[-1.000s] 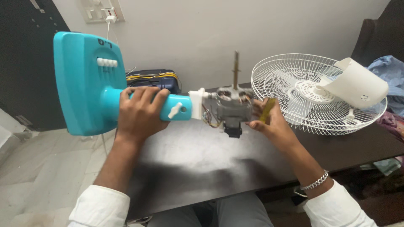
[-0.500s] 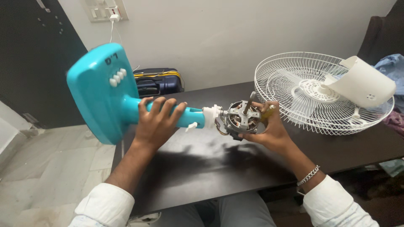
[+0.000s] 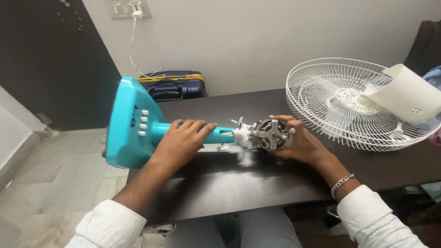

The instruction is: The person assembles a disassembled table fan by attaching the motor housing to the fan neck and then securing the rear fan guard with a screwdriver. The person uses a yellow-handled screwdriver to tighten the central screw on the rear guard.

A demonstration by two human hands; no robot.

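Head view, and both hands are on the stripped fan: the left hand is wrapped over the turquoise neck, fingers curled down around it, while the right hand is cupped closed around the bare motor, its copper windings and metal frame facing up at the camera. Between the two hands sits a white pivot joint with loose wires showing. Out past the left hand, the turquoise base with its row of white buttons hangs off the edge of the dark table. Beyond the right hand, well apart, a white wire guard lies flat, and resting in it are a white blade hub and a white plastic cover. So by the look of it, guard, blades and housing are already off; the motor itself is not yet separated from the neck.
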